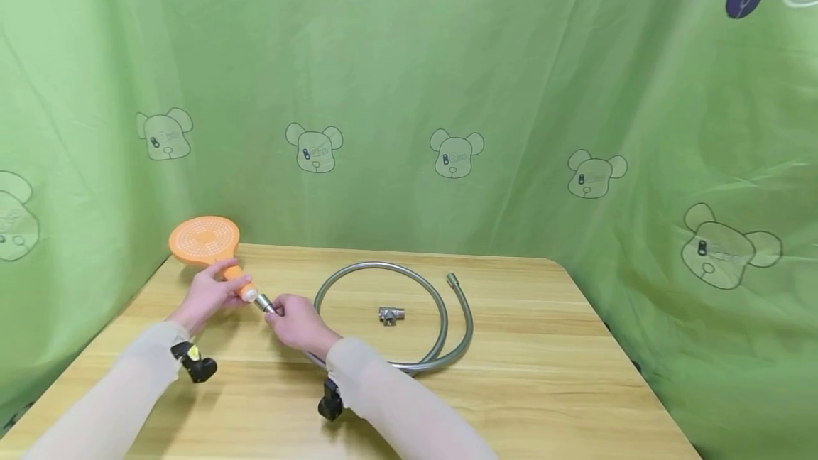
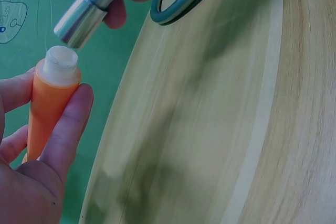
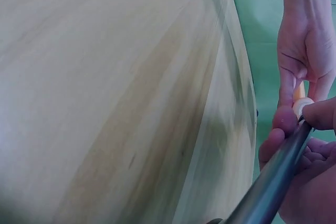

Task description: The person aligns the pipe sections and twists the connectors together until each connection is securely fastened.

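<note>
"Head view: what to say of the left grip (image 1: pixel 207 297)?"

"Closed round an orange shower head (image 1: pixel 204 238), holding on by the handle (image 2: pixel 50 106), with thumb to one side and fingers to the other."

"And of the right grip (image 1: pixel 299 323)?"

"Also closed, pinching the grey hose (image 1: pixel 377 265) just behind a bright metal fitting (image 2: pixel 81 22)."

"Seated on the handle?"

"Not by the left wrist view. Tilted at an angle there, just beside the white end (image 2: pixel 61 62) of the handle. Touching or slightly apart? Cannot tell."

"Where to look for the shower head?"

"At the far left corner of the surface (image 1: pixel 549 346), round dotted face turned up, handle slanting down towards the right grip."

"Anything from the right wrist view?"

"Only the hose running from the pinching fingers towards the bottom edge, with the left grip beyond."

"And further out?"

"Right of both grips, a wide loop of hose lying on the wood, with a second metal end (image 1: pixel 452 280) pointing away. Inside the loop, well apart from the grips, a small metal T-piece (image 1: pixel 390 315)."

"Beyond that?"

"Pale sleeves (image 1: pixel 402 396) on both arms, black devices (image 1: pixel 330 401) at the wrists, and, behind everything, a green curtain (image 1: pixel 383 211) printed with bear faces."
</note>
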Demonstrator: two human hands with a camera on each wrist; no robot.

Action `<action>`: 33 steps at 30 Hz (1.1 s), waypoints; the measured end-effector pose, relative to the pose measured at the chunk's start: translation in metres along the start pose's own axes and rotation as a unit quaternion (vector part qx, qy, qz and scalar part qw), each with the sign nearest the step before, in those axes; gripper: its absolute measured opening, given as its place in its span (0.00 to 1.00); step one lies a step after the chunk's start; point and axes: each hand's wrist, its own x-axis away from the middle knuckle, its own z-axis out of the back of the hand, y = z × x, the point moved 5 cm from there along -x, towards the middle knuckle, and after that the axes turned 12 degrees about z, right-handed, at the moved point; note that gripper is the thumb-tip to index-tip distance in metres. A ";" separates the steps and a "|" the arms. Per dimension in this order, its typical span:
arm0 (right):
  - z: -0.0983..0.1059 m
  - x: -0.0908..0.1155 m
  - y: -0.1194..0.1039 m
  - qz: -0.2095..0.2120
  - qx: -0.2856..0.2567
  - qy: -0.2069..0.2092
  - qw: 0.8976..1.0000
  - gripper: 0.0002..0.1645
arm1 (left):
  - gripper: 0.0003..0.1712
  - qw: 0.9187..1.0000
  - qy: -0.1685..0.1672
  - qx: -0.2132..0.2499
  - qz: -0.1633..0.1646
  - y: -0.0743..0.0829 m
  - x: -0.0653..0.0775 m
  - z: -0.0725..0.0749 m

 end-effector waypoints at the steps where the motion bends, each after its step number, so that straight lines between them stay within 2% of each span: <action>1: 0.000 0.000 0.000 -0.001 0.000 0.002 1.000 0.06 | 0.45 1.000 -0.001 0.000 -0.003 0.001 0.000 -0.001; 15: 0.003 -0.001 -0.002 -0.017 0.020 0.059 0.998 0.12 | 0.44 0.999 0.005 0.000 -0.034 0.010 0.004 -0.008; 33: 0.003 -0.002 -0.001 -0.034 0.007 0.068 0.997 0.11 | 0.44 0.999 0.016 0.011 -0.037 0.011 0.005 -0.012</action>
